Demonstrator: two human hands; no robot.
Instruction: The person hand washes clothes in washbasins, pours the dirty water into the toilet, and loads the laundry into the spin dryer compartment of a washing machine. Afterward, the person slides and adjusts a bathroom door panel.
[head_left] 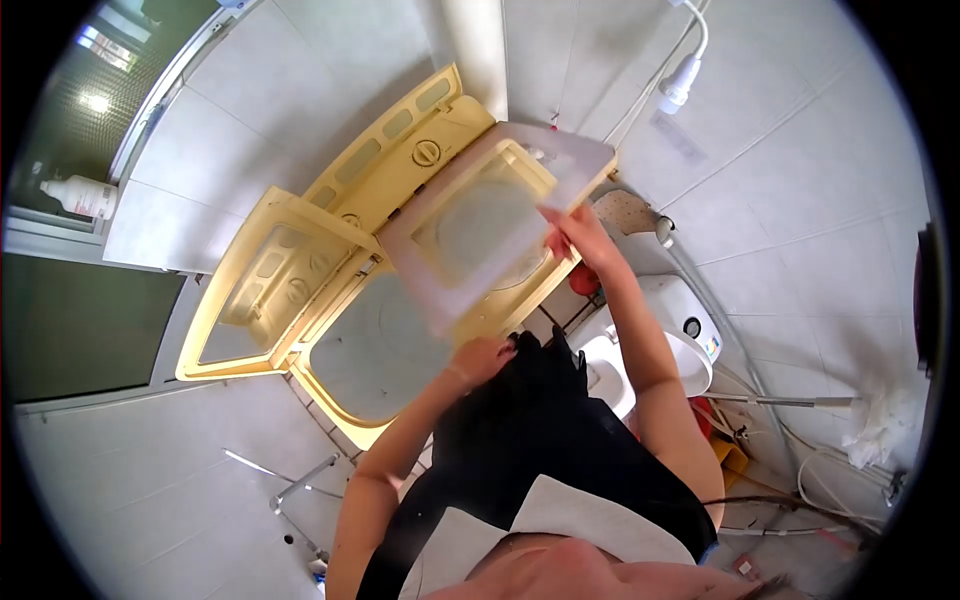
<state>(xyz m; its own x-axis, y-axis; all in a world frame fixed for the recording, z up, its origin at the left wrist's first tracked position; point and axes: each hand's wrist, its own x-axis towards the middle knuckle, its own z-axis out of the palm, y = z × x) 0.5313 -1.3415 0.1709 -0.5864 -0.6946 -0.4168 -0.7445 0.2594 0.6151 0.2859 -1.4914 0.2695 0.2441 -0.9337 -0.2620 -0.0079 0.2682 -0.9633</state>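
A yellowed twin-tub washing machine [352,432] stands before me, its left lid [190,335] raised over the open wash tub [365,345]. My right hand [578,238] is closed on the edge of the pale right-hand lid [435,285], which has a see-through window and is tilted up and smeared by motion. By the machine's front edge, my left hand [484,358] is curled against bunched black cloth [545,365]. Its fingertips are partly hidden in the cloth, which merges with my dark clothing.
A white toilet [675,310] is close on the right, near a grab bar [770,400]. Tiled walls surround the machine. A white bottle [80,197] stands on the window ledge at left. A white plug on a cable [680,85] hangs at upper right.
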